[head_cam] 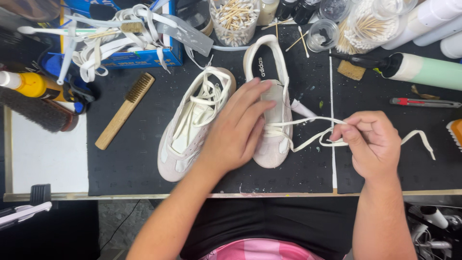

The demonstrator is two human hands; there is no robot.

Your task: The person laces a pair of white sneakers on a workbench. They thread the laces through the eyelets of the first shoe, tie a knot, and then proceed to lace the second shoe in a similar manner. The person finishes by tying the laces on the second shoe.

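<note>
The pale sneaker (274,144) I am working on stands on the dark bench (134,159), toe toward me, its cream lace (308,123) running out to the right. My left hand (236,130) lies flat and open across its tongue, fingers spread, pressing it down. My right hand (373,142) is closed in a pinch on the lace, pulled out sideways. Just left lies the second sneaker (187,130), loosely laced. Farther left is a wooden brush (124,110); a jar of cotton swabs (235,19) stands behind.

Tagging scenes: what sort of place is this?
Likely a shoe cleaning or repair bench: pale sneakers on a black mat, brushes, and jars of cotton swabs.
</note>
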